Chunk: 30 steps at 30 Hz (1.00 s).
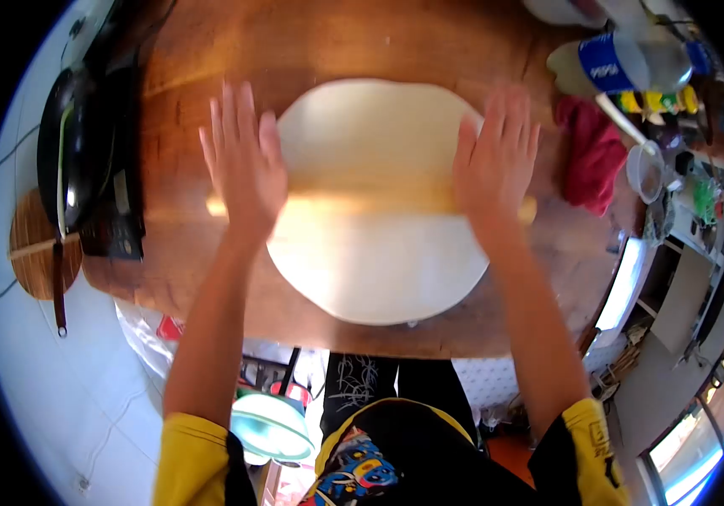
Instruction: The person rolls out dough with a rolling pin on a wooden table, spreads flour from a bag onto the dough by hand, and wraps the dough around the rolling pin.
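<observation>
A wide, thin round of pale dough (pixel 379 270) lies on the wooden table. Across its middle runs a light wooden rolling pin (pixel 370 201), slightly blurred, its ends sticking out past both hands. My left hand (pixel 246 169) rests flat over the pin's left part, fingers stretched forward and thumb at the dough's left edge. Over the right part lies my right hand (pixel 497 160), palm down, fingers extended and thumb at the dough's right edge. Neither hand wraps its fingers round the pin. My palms hide the stretches of pin beneath them.
A dark pan (pixel 75 152) stands by the table's left side, near a round wooden board (pixel 33 253). To the right are a crumpled red cloth (pixel 588 156), a bottle with a blue label (pixel 607 63) and a clear plastic cup (pixel 645 173). A pale green basin (pixel 271 426) sits below the table.
</observation>
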Available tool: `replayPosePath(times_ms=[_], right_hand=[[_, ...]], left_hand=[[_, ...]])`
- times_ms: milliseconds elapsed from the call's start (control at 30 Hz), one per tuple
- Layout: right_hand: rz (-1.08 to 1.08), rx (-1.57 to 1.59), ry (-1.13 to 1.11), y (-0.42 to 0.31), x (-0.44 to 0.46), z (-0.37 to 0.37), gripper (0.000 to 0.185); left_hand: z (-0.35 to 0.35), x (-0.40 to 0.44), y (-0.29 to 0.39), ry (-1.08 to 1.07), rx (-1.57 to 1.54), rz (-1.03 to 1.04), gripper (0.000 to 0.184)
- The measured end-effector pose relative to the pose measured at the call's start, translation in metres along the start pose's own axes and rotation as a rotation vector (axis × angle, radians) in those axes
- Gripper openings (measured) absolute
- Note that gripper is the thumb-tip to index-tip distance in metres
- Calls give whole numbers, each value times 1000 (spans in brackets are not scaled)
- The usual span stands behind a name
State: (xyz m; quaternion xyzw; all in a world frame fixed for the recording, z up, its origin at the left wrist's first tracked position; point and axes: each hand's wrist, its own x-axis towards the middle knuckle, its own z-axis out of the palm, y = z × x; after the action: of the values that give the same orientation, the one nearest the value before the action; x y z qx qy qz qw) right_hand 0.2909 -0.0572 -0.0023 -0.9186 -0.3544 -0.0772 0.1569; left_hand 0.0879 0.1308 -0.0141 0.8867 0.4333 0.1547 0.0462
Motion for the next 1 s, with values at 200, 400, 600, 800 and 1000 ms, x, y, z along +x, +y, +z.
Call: replayPosePath(times_ms=[200,400,600,800,1000], right_hand=[[-124,27,-224,-44,-71,-8,56],[16,30,-120,-41,-38,-3,57],[-2,-115,-194,-39,29,17,60],[-41,-105,-160,-43,-32,12,60],[-156,88,118,-21,87,40,45]], left_hand=[[-17,-19,-13,-166,72,149,52],[-20,-32,-9,-267,-46,256,53],[17,83,16,-90,-114,176,56],[2,22,-2,-163,-10,218,51],[26,111,33,141,-109,252,42]])
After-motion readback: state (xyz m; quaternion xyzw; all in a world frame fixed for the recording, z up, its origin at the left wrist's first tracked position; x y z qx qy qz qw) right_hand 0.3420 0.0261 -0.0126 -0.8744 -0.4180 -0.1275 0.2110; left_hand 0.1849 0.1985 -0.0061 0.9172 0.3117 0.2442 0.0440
